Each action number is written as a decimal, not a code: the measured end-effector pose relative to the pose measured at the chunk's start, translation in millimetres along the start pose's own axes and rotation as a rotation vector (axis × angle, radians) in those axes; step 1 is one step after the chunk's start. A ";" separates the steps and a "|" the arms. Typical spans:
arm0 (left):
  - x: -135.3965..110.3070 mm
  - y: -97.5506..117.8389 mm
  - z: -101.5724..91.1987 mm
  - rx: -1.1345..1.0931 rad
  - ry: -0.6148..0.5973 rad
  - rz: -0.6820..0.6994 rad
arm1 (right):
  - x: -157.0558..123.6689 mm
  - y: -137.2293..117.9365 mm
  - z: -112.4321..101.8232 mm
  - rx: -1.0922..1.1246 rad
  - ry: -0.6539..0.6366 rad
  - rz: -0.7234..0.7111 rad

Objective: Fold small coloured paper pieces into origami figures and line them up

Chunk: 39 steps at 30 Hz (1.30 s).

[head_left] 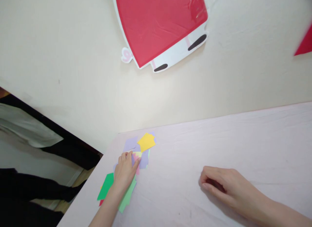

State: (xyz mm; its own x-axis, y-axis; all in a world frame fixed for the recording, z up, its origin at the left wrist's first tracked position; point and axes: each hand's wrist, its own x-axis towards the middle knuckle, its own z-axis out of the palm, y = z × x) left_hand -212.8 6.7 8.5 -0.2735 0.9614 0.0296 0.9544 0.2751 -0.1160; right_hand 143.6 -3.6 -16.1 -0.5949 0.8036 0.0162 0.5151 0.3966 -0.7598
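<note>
My left hand point(126, 168) rests on a loose pile of cut paper at the table's left side, thumb spread away from the bent fingers. Between thumb and index finger shows a pink and yellow paper piece point(136, 156). Around it lie lilac paper pieces point(131, 143), a yellow paper piece point(147, 141), a dark green one point(106, 187) and light green paper point(127, 196), partly under my wrist and forearm. My right hand point(219, 184) lies on the table to the right, fingers curled in and thumb near them; I see nothing held in it.
A pale cloth point(243, 149) covers the table. Behind it a white wall point(73, 58) carries a red-and-white cutout point(161, 25); a red shape point(304, 41) is at the far right. Past the table's left edge, a person in dark trousers point(31, 188) is partly visible.
</note>
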 end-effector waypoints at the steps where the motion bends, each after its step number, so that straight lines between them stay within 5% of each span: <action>1: 1.8 0.1 -1.0 0.002 -0.005 -0.001 | -0.2 -0.1 -0.2 0.001 0.003 -0.001; 16: 24.7 -0.8 -33.1 0.000 -0.163 -0.137 | -1.4 -5.4 -5.5 0.003 0.030 -0.027; 20: 27.4 -11.5 -65.3 -0.072 -0.153 -0.151 | -1.2 -6.5 -6.3 0.017 0.037 -0.029; 25: 11.5 -14.2 -114.9 -0.179 0.029 -0.092 | -0.8 -8.6 -7.1 0.034 0.037 -0.025; 28: -12.5 20.5 -117.3 -0.276 0.182 0.072 | 0.7 -3.3 -8.3 0.080 0.162 -0.074; 31: -39.1 81.1 -89.9 -0.490 0.440 0.610 | 2.3 5.2 -14.9 0.042 0.427 -0.200; 33: -53.8 123.9 -63.9 -0.570 0.494 0.909 | 0.6 8.6 -22.4 -0.049 0.523 -0.312; 36: -68.1 173.1 -30.4 -0.682 0.412 1.078 | -9.5 8.7 -32.3 -0.151 0.346 -0.369; 39: -76.8 195.9 -11.3 -0.785 0.346 1.153 | -26.5 10.4 -35.2 -0.161 0.193 -0.190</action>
State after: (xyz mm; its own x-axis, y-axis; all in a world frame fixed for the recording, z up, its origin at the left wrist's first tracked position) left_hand -3.4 -13.2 -5.3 0.6171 0.5660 0.5466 0.4682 -0.8224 0.3230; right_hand 186.5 -5.2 -1.6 -0.5696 0.7719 0.2825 0.5063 0.6002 -0.6192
